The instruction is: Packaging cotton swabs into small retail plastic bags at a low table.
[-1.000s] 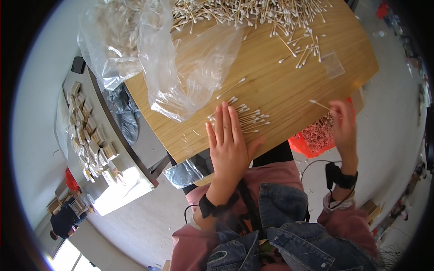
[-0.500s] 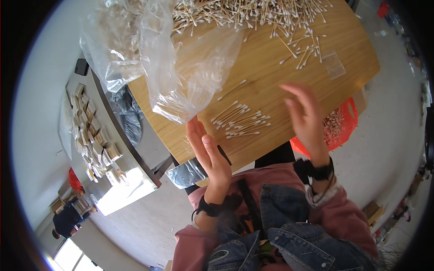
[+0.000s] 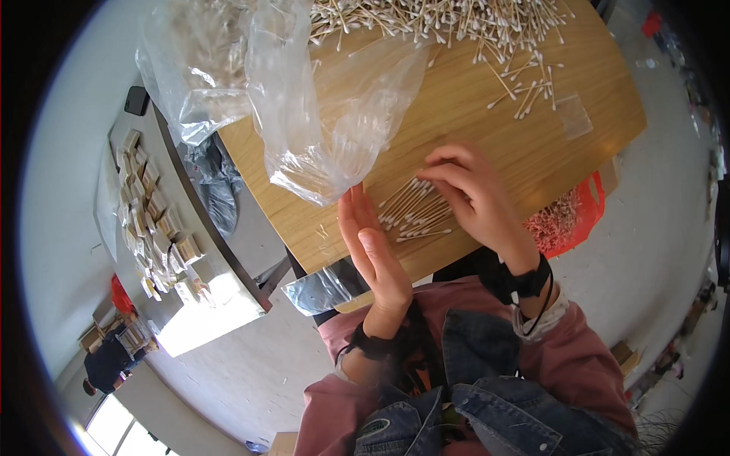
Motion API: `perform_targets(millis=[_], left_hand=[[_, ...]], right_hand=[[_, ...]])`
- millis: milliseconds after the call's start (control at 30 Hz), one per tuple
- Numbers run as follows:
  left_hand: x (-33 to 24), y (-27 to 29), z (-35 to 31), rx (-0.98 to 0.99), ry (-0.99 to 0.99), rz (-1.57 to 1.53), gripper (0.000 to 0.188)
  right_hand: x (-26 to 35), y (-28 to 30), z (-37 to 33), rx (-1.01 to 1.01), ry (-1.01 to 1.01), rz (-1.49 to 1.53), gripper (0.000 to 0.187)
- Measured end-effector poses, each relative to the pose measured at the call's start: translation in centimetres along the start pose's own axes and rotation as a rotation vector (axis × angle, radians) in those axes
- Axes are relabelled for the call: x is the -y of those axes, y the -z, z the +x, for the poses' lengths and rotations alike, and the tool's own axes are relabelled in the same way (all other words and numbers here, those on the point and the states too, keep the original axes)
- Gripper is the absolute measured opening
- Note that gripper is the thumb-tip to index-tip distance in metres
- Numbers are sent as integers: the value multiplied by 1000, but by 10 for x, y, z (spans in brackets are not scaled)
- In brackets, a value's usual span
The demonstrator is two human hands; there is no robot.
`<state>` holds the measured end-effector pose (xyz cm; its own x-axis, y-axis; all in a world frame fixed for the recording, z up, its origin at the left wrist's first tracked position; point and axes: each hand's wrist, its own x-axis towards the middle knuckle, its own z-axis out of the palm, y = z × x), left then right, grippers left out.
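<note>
Holding my left hand (image 3: 376,262) flat beside a small batch of lined-up cotton swabs (image 3: 407,205) by the worktop's (image 3: 525,148) near edge, the far-edge heap (image 3: 456,23) still unsorted, I now have my right hand (image 3: 477,196), earlier apart, curled at their tips, whether pinching I cannot tell.

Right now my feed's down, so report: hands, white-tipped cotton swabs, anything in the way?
Left hand open beside small group of tan-stemmed, white-tipped cotton swabs. Right hand at their far ends, grip unclear. Crumpled clear plastic bag close to left hand.
</note>
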<state>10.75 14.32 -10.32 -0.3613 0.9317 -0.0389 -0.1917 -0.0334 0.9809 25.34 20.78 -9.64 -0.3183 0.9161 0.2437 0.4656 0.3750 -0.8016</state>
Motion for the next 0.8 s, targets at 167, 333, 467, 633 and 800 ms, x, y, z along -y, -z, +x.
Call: perform_targets(millis=[167, 333, 467, 633, 800], left_hand=[[-2, -6, -2, -43, -39, -35, 73], [-3, -14, -8, -85, -11, -77, 74], [-7, 0, -6, -98, -55, -63, 68], [-27, 43, -16, 152, 59, 614, 29], [-39, 48, -17, 534, -211, 909, 15]], right_hand=[[9, -7, -32, -211, -141, 230, 33], [18, -31, -39, -258, -218, 504, 45], [30, -20, -36, -219, -207, 357, 49], [27, 7, -61, -4, -45, 19, 35], [24, 5, -72, 74, 26, -150, 24]])
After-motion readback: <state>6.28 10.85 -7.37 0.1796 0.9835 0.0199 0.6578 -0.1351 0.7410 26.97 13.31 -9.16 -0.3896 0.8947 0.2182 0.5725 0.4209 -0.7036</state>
